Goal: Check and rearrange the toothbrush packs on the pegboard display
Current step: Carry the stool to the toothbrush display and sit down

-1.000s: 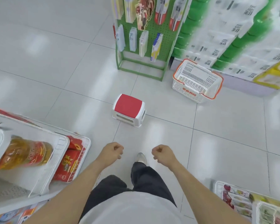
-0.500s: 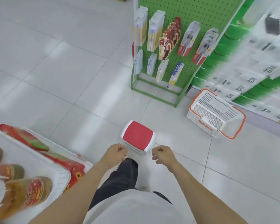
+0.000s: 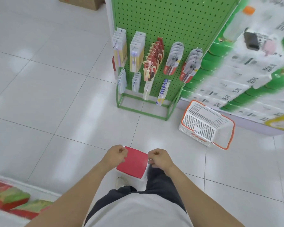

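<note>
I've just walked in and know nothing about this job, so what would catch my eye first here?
Probably the green pegboard display standing ahead on the white tiled floor, with toothbrush packs hanging in rows on its lower half. Nearer, a red-topped stool sits right at the person's feet, with the left hand and right hand curled, empty, above its two sides. A white basket with orange rim lies tipped on the floor to the right.

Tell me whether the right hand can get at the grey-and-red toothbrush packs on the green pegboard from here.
Probably not yet. The right hand is curled by the waist above the red-topped stool, and open tiled floor separates it from the grey-and-red toothbrush packs. Nothing blocks the way.
</note>
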A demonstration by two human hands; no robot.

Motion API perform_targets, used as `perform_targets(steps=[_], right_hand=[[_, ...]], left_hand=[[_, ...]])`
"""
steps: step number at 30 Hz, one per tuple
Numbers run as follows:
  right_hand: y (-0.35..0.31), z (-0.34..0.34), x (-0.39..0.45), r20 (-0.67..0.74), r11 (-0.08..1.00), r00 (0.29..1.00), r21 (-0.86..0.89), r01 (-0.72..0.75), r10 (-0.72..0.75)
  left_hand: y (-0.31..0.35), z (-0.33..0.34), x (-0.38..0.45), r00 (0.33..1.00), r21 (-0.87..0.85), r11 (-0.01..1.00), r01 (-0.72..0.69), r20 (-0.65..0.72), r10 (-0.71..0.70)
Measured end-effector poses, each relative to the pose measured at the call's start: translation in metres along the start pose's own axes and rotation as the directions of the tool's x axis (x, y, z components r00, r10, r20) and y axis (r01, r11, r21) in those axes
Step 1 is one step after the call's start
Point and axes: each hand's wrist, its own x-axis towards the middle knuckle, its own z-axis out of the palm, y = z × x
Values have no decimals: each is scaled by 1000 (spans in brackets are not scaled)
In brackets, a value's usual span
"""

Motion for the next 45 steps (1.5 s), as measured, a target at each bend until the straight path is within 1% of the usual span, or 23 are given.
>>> perform_targets(steps=[4,8,13,17,21,26,29,31,34,37,39,41,43,45], right_hand=[[-22,-22,35,18,1000,1000,-1,-5,5],[-47,-61,75,19,999,1000,41,-13,13],[-82,-122,121,49,998,999,-62,-10,13],[-121,-164,146,83,981,996,-187,47,-32],[-161,-177,170,42,986,997,-151,76,-70],[-206,-151,203,45,986,993,-123,114,-109],[-233,-126,232,-21,986,990,-94,138,-141],[-252,-105,253,-67,984,983,-58,166,-170],[-276,-69,277,-91,976,972,-60,210,-215],[-298,-31,308,-76,964,961,-30,263,-265],[-313,-4,336,-45,947,946,-9,321,-321],[-328,22,369,-32,910,909,-12,415,-415],[-339,46,400,-24,856,857,-74,512,-515],[-342,68,433,-9,799,809,-161,580,-588]], left_hand=[[35,1,37,1000,14,1000,-2,0,2],[80,12,76,1000,54,999,0,-1,0],[155,37,120,1000,35,999,-19,-18,19],[203,47,145,999,8,999,-50,-10,51],[229,34,173,997,0,997,-77,-23,77],[245,-3,221,993,17,993,-113,-31,113],[247,-39,257,988,21,988,-153,-12,154],[246,-69,282,982,23,982,-187,-25,187],[239,-116,309,972,-20,975,-222,-87,219],[230,-158,339,958,-82,969,-233,-189,214],[226,-181,367,925,-128,953,-275,-304,227],[224,-198,403,866,-136,930,-342,-429,256],[223,-206,438,797,-89,902,-423,-509,324],[217,-206,476,739,-46,867,-496,-547,394]])
